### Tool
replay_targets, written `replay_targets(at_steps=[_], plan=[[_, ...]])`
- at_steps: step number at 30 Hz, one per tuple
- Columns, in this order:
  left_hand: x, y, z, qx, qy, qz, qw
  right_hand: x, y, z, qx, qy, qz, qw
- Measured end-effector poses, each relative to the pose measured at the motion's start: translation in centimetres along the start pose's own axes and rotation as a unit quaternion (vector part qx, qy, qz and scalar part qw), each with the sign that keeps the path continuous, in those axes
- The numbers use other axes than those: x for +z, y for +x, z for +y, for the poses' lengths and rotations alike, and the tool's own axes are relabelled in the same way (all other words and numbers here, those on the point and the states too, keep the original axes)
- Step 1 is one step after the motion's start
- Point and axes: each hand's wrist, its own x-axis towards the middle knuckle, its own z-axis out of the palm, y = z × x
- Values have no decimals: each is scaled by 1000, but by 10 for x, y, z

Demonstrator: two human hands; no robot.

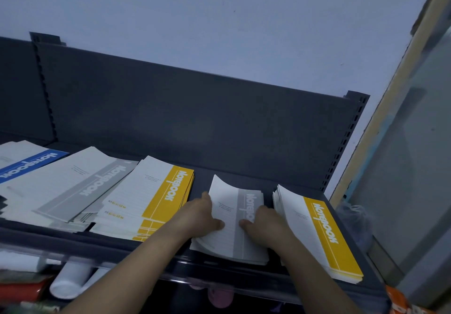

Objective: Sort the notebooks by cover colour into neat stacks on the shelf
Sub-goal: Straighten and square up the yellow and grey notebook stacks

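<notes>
A stack of grey-striped notebooks (234, 238) lies on the dark shelf (202, 181), its top cover bent upward at the far end. My left hand (200, 216) grips the stack's left edge with the thumb on top. My right hand (266, 225) holds its right side, thumb pressed on the grey stripe. A neat yellow-striped stack (319, 235) lies just to the right. To the left lie a loose yellow-striped pile (151, 199), a sprawled grey-striped pile (73, 186) and a blue-striped notebook (26, 164).
The shelf's dark back panel (195, 108) rises behind the notebooks, with slotted uprights at both ends. A clear front lip (122, 260) runs along the shelf edge. White rolls (70, 282) and red items lie on the level below. A glass door frame (390, 130) stands at right.
</notes>
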Motion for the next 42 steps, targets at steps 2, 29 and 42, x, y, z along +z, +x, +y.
replay_targets(at_steps=[2, 29, 42], plan=[[1, -1, -2, 0, -6, 1, 1000, 0, -1, 0, -3, -9, 7, 1000], [-87, -26, -112, -144, 140, 150, 968, 8, -27, -150, -222, 158, -14, 962], [-91, -14, -149, 5, 145, 105, 984, 45, 15, -179, 115, 516, 42, 848]])
